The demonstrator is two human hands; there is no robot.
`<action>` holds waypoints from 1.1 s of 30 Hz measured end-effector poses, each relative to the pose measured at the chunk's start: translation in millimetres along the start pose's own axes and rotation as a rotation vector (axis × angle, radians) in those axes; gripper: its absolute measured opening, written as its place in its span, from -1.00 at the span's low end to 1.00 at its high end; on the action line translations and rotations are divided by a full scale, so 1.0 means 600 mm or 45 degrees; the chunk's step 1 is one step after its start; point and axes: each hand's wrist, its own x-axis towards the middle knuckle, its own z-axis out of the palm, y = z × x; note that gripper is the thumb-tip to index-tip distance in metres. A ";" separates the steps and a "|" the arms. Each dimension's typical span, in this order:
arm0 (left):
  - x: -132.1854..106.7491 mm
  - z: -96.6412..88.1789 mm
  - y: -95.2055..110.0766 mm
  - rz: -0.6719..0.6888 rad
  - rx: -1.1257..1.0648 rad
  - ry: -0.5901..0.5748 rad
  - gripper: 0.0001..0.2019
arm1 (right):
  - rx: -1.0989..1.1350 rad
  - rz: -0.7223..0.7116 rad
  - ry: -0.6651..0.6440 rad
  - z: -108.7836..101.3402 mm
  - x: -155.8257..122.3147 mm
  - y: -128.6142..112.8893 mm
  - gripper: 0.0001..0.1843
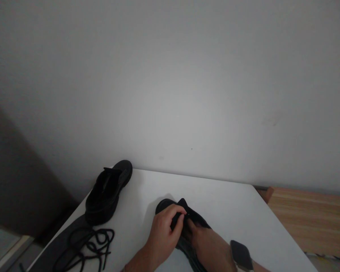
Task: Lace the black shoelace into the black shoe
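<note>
Head view: at the left of the white table (155,182), a tangle of black shoelaces (95,245) lies just in front of an unlaced black shoe (106,200). Toward the table's near middle sits a second black shoe (184,244). The left hand (164,231) has thumb and forefinger nearly together at its tongue; whether they pinch it, I cannot tell. The right hand (211,243), wearing a smartwatch (241,255), reaches into the shoe opening, its grip hidden. Beyond the table's right edge is a wood-grain board (310,221).

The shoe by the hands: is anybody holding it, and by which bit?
The left hand seems to pinch the black shoe near its tongue; the right hand is partly inside it.
</note>
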 end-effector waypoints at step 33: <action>-0.004 -0.009 -0.017 0.040 -0.182 -0.048 -0.78 | 0.843 0.185 0.293 -0.045 -0.070 0.073 -0.59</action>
